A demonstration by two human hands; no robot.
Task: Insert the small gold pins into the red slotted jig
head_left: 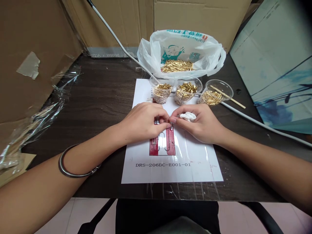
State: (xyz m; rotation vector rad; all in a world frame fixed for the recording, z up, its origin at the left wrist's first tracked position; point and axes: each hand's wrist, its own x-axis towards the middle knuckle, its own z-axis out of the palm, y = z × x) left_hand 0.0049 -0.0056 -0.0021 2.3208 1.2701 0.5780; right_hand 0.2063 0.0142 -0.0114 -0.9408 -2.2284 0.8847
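My left hand (143,122) is closed, thumb and forefinger pinched over a red-and-white printed diagram (154,148). Opposite it, my right hand (206,125) has thumb and index fingertips together, almost touching the left fingers. A crumpled white tissue (187,116) is tucked in the right hand's grip. Whatever tiny piece sits between the fingertips is too small to make out. Under both hands lies a white paper sheet (138,174) marked DRS-206DC-E001-01. Just beyond are three clear plastic cups of small brass-coloured pins: a left cup (162,94), a middle cup (184,96) and a right cup (211,97).
Behind the cups, a white plastic bag (148,53) holds many longer brass-coloured pins (177,66). A thin wooden stick (237,103) leans out of the right cup. A white cable (265,123) crosses the dark table (102,91). Cardboard (31,29) walls the left side.
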